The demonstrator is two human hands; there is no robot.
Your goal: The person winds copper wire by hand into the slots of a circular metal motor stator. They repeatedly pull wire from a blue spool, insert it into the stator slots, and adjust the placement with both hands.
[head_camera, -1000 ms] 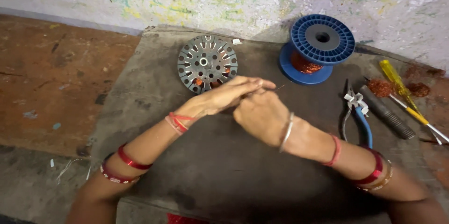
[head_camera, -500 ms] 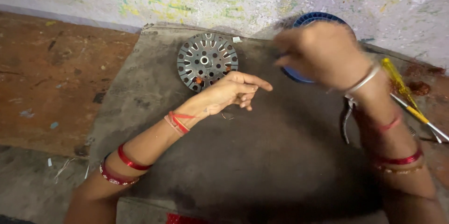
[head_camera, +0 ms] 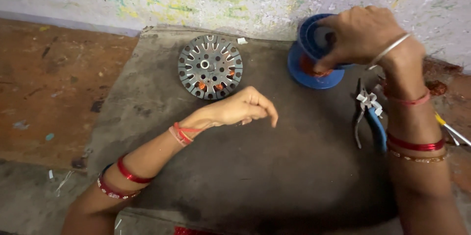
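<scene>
My right hand grips the top flange of a blue plastic spool wound with copper wire, at the far right of a grey mat. My left hand hovers over the middle of the mat with its fingers curled downward and the thumb hidden; I cannot make out anything in it. Just beyond the left hand lies a round grey metal stator with slots round its rim and a few copper windings on its near side.
Blue-handled pliers lie on the mat beside my right wrist. A yellow-handled tool shows behind my right forearm. A paint-flecked wall runs along the back, and a worn reddish floor lies left of the mat.
My right hand left the left hand, moved up and right, and took hold of the blue spool. My left hand stayed over the mat and its fingers curled down.
</scene>
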